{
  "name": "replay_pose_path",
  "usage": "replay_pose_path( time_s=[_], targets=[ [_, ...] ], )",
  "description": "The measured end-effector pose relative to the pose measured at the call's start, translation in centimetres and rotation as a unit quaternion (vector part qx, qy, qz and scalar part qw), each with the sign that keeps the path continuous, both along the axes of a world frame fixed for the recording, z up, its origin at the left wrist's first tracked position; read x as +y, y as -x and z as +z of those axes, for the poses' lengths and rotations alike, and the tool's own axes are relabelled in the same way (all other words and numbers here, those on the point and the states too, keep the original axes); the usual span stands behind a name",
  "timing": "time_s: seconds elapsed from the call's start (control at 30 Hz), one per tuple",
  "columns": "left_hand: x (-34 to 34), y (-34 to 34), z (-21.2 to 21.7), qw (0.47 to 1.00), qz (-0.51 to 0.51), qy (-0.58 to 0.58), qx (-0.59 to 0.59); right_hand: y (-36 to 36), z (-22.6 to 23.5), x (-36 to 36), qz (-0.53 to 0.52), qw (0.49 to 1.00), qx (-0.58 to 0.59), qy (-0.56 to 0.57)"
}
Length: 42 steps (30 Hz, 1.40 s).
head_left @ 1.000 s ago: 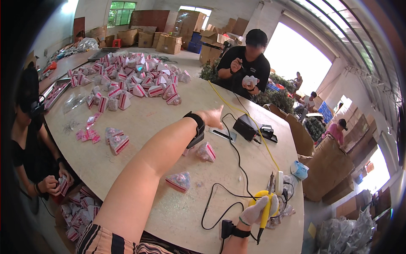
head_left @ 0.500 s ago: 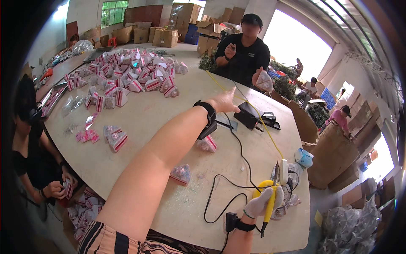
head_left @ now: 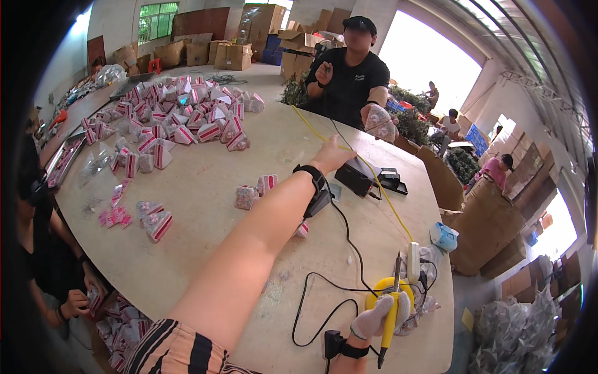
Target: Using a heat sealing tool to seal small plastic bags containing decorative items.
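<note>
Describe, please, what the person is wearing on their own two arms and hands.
The left hand is bare, with a black strap around the wrist carrying a small black box. The left upper arm shows a short sleeve striped in orange, black and white. The right hand wears a white knitted glove, and a black strap with a small black box sits on that wrist too.

Hidden or cut off:
- Left hand, frame centre: fingertips and palm turned away; contact with the black box indeterminate.
- Right hand, lower right: gloved, wrist cut by the bottom edge.
- Pink packet: mostly behind the forearm.
- Seated person, left edge: largely lost in the dark rim.
- Distant people, upper right: too small to tell.
</note>
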State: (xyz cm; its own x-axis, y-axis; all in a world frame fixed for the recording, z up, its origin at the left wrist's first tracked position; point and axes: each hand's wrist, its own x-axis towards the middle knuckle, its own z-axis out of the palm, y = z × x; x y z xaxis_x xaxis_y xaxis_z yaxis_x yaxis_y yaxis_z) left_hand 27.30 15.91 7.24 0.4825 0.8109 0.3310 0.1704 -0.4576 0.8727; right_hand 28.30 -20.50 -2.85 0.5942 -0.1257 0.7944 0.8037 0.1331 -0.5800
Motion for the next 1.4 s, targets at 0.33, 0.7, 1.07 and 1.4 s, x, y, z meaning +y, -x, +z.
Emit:
replay_pose_path(
  time_s=[0.33, 0.7, 1.07, 1.4],
  targets=[
    [3.0, -6.0, 1.2, 0.877, -0.098, 0.359, -0.303, 0.8, -1.3, -8.0, 0.010, 0.996, 0.056, 0.068],
    [4.4, -12.1, 3.4, 0.853, -0.103, 0.334, -0.388, 1.7, 6.6, -0.4, 0.039, 0.997, 0.056, 0.030],
    [6.2, -15.6, 4.3, 0.784, -0.033, 0.321, -0.530, -5.2, 1.0, 0.5, 0.093, 0.992, 0.043, 0.076],
    [3.0, -9.0, 5.1, 0.890, 0.153, 0.196, -0.383, -3.4, -0.2, -0.3, 0.039, 0.996, 0.045, 0.064]
  ],
)
